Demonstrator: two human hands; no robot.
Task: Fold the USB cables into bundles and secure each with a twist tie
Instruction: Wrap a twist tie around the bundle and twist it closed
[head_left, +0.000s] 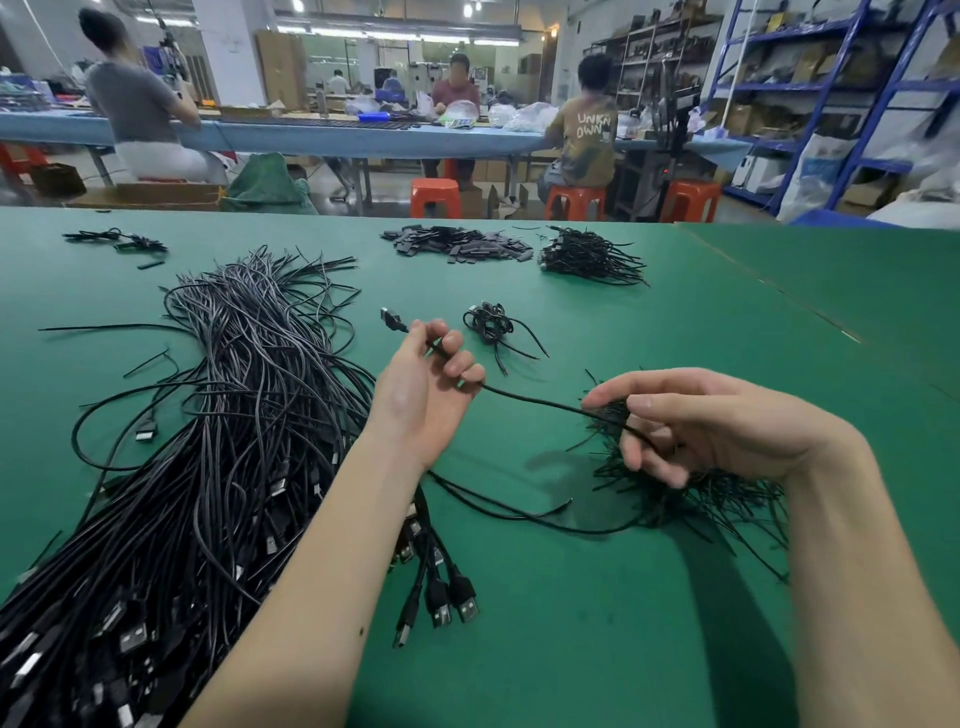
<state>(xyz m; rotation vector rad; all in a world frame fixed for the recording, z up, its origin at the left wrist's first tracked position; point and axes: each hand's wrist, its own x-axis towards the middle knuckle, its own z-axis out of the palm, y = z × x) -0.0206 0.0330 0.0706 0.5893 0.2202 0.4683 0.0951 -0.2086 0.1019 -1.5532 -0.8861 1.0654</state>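
Black and thin, the single USB cable (530, 401) runs roughly left to right above the green table mat (727, 322), its plug end (390, 317) pointing up and away past the left hand (426, 384). That hand curls its fingers round the cord; the right hand (696, 421) pinches it farther along, over a loose heap of black twist ties (717, 493). One finished black coiled bundle (491, 325) lies just beyond the hands. A big sheaf of unbundled black cables (208, 441) sprawls at the left, crowding the left forearm. Farther back sit two piles: flat dark tabs (457, 243) and more ties (589, 257).
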